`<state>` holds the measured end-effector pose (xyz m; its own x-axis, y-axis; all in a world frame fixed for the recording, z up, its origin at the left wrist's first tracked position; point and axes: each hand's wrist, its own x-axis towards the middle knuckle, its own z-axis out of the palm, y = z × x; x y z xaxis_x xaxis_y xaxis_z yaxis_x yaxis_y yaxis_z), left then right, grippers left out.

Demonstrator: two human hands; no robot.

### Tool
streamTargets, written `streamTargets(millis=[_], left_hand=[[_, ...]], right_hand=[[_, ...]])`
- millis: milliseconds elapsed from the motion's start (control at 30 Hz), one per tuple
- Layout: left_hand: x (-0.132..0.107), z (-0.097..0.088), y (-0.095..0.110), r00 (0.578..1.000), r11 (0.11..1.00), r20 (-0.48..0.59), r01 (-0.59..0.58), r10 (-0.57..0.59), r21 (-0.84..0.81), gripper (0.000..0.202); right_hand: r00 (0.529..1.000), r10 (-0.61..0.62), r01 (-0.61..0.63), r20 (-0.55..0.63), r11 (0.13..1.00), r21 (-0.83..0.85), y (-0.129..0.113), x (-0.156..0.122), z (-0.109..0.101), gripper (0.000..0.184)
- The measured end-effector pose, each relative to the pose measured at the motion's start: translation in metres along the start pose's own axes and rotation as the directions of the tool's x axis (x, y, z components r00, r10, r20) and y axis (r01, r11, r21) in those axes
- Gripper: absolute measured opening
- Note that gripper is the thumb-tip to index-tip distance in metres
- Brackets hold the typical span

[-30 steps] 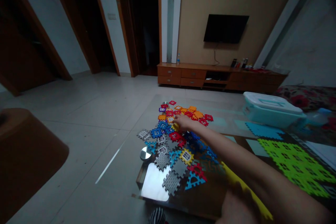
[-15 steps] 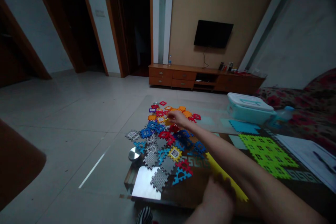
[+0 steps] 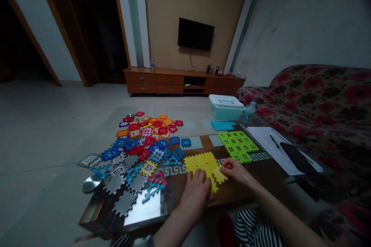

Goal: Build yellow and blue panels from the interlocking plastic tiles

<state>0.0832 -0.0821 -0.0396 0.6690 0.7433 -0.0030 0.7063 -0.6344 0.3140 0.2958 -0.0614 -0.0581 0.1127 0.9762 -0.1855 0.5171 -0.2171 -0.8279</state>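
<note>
A panel of joined yellow interlocking tiles (image 3: 199,159) lies on the table in front of me. My left hand (image 3: 196,190) bends over its near side, fingertips on top and the thumb by the near edge; the hand hides part of the panel. At the panel's right side my right hand (image 3: 237,170) pinches a small yellow tile (image 3: 219,175) between thumb and fingers. That tile meets the panel's edge; whether it is locked in cannot be seen. Left of the panel spreads a heap of loose tiles, among them a blue tile (image 3: 186,142) and a grey tile (image 3: 125,203).
A lime-green tile panel (image 3: 237,144) and a light-blue one (image 3: 222,125) lie behind on the right. Beyond stand a lidded teal box (image 3: 226,112) and a bottle (image 3: 249,112). Paper (image 3: 261,133), a pen (image 3: 274,141) and a dark phone (image 3: 298,158) are at the right.
My right hand has come back from the far tile heap to the yellow panel, now with a yellow tile. My left hand has settled on the panel. The view has turned right.
</note>
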Motion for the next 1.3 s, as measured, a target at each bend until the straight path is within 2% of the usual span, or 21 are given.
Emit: streamTargets(millis=[100, 200, 300, 467, 700, 900, 967, 1133, 1300], left_hand=[[0.005, 0.005, 0.0, 1.0, 1.0, -0.01, -0.015, 0.014, -0.021, 0.031], [0.007, 0.008, 0.001, 1.0, 1.0, -0.012, -0.01, 0.009, -0.024, 0.029], [0.007, 0.011, 0.001, 0.998, 1.0, -0.056, -0.02, 0.019, -0.02, 0.031], [0.007, 0.016, -0.001, 0.993, 1.0, -0.116, -0.024, 0.023, -0.013, 0.04], [0.009, 0.022, -0.003, 0.99, 0.999, -0.135, -0.035, 0.037, 0.012, 0.042], [0.01, 0.025, -0.005, 0.988, 0.997, -0.138, -0.069, 0.072, 0.031, 0.051], [0.011, 0.025, -0.005, 0.99, 0.997, -0.126, -0.062, 0.066, 0.035, 0.049], [0.011, 0.024, -0.004, 0.993, 0.999, -0.112, -0.04, 0.044, 0.036, 0.046], [0.01, 0.024, -0.005, 0.991, 0.998, -0.124, -0.052, 0.056, 0.038, 0.045]], right_hand=[[0.998, -0.023, 0.025, -0.066, 0.999, 0.021, 0.02, -0.01, 0.01, 0.021], [0.985, -0.12, 0.112, -0.122, 0.991, -0.067, 0.024, -0.012, 0.017, 0.017], [0.983, -0.155, 0.139, -0.094, 0.977, -0.159, 0.02, -0.012, 0.017, 0.012], [0.988, -0.151, 0.145, -0.017, 0.971, -0.189, 0.013, -0.01, 0.009, 0.012], [0.98, -0.196, 0.166, -0.04, 0.91, -0.379, 0.012, -0.01, 0.006, 0.007], [0.973, -0.233, 0.209, 0.008, 0.857, -0.471, 0.002, -0.009, 0.001, 0.004], [0.971, -0.235, 0.23, 0.048, 0.856, -0.463, 0.002, -0.01, -0.002, 0.009], [0.933, -0.304, 0.356, 0.19, 0.854, -0.379, 0.009, -0.018, -0.009, 0.047], [0.925, -0.31, 0.372, 0.222, 0.856, -0.359, 0.012, -0.02, -0.013, 0.044]])
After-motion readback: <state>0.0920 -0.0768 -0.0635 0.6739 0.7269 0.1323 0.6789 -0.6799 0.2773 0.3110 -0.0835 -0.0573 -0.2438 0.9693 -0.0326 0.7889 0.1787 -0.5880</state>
